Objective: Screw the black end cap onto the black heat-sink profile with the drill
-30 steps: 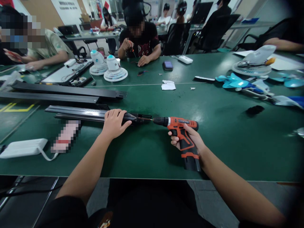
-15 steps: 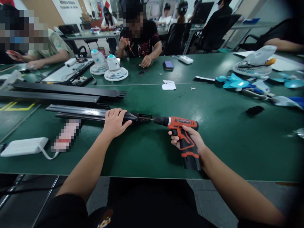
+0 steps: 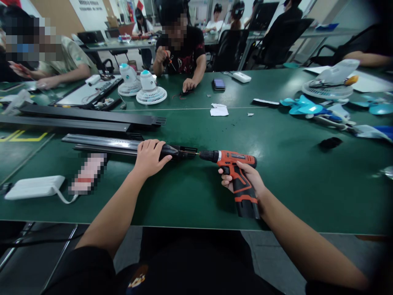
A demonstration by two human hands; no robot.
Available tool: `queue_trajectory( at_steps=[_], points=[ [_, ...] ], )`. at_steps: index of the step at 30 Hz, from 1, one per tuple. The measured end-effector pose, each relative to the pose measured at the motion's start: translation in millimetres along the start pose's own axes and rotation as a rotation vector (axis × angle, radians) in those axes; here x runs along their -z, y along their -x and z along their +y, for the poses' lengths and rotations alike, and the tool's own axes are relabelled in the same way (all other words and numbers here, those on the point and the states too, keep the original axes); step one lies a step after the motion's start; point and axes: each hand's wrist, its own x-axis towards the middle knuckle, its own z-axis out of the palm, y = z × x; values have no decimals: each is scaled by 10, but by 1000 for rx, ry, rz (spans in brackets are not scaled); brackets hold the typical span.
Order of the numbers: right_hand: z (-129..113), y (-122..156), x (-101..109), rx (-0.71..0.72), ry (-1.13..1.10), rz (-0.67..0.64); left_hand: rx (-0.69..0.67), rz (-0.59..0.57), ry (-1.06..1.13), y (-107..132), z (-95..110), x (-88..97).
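Note:
In my right hand (image 3: 252, 179) is an orange and black cordless drill (image 3: 240, 172), its grip wrapped by my fingers and its chuck pointing left. The bit meets the right end of a long, shiny black part (image 3: 102, 141) that lies along the table. My left hand (image 3: 150, 157) grips this part from above near that end, fingers over the top and thumb along the near side. My palm hides some of the part. Whether the bit sits in a screw is too small to tell.
Farther back lie more long black pieces (image 3: 92, 114). At the left are a white power bank (image 3: 35, 187) and a phone (image 3: 88, 173). White fans (image 3: 151, 92) stand beyond, and blue fan blades (image 3: 302, 105) lie at the right. A co-worker (image 3: 181, 53) sits opposite.
My hands, the drill and the black part hold nearly the same places; the view has shifted slightly. Across the table, the co-worker's lower hand has moved onto a small dark item with wires.

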Motion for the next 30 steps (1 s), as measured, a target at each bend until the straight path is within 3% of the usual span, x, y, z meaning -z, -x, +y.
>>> queue_trajectory(
  at_steps=[30],
  points=[
    [-20,-11,1,-24,-49,-7,-4,10,1,5,-8,0]
  ],
)
